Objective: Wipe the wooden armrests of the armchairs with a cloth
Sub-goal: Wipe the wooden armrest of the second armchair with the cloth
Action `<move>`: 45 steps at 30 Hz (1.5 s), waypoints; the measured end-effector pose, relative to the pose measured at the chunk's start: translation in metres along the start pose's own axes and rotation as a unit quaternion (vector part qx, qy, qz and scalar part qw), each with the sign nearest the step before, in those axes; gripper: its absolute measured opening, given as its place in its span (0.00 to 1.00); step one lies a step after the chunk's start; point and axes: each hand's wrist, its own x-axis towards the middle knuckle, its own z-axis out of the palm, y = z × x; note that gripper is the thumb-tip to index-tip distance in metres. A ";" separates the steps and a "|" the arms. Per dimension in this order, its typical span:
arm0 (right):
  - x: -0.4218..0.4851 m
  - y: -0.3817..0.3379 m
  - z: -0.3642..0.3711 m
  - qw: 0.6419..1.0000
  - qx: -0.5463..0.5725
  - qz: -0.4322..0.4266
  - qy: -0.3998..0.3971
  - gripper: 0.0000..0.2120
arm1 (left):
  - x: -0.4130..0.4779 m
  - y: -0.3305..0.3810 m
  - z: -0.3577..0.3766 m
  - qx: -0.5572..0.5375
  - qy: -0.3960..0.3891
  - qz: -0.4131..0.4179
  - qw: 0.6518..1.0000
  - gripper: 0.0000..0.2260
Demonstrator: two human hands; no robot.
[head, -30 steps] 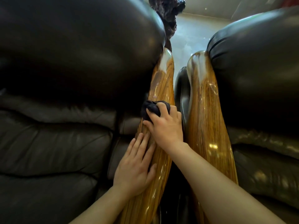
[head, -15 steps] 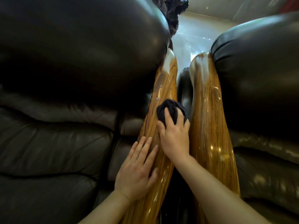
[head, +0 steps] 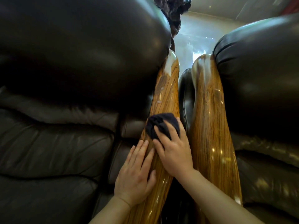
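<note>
— Two glossy striped wooden armrests; which one carries the bunched dark cloth (head: 159, 125)?
— The left armrest (head: 166, 94), about halfway along, toward its inner edge. The right hand (head: 174, 152) presses on the cloth, fingers closed over it.
— And the left hand (head: 135, 173)?
— Flat on the same armrest, fingers spread, holding nothing. The right armrest (head: 210, 126) is bare.
</note>
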 end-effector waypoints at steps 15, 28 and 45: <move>-0.001 -0.002 -0.008 0.997 0.015 0.052 -0.053 0.25 | -0.002 -0.001 0.002 0.014 -0.010 0.016 1.000 0.30; 0.065 -0.005 -0.006 1.000 -0.014 0.022 -0.002 0.21 | -0.001 -0.001 0.000 0.008 -0.002 0.016 1.000 0.30; 0.076 -0.002 -0.047 0.997 0.004 -0.069 -0.020 0.23 | -0.001 -0.002 0.001 -0.006 0.010 0.015 1.000 0.28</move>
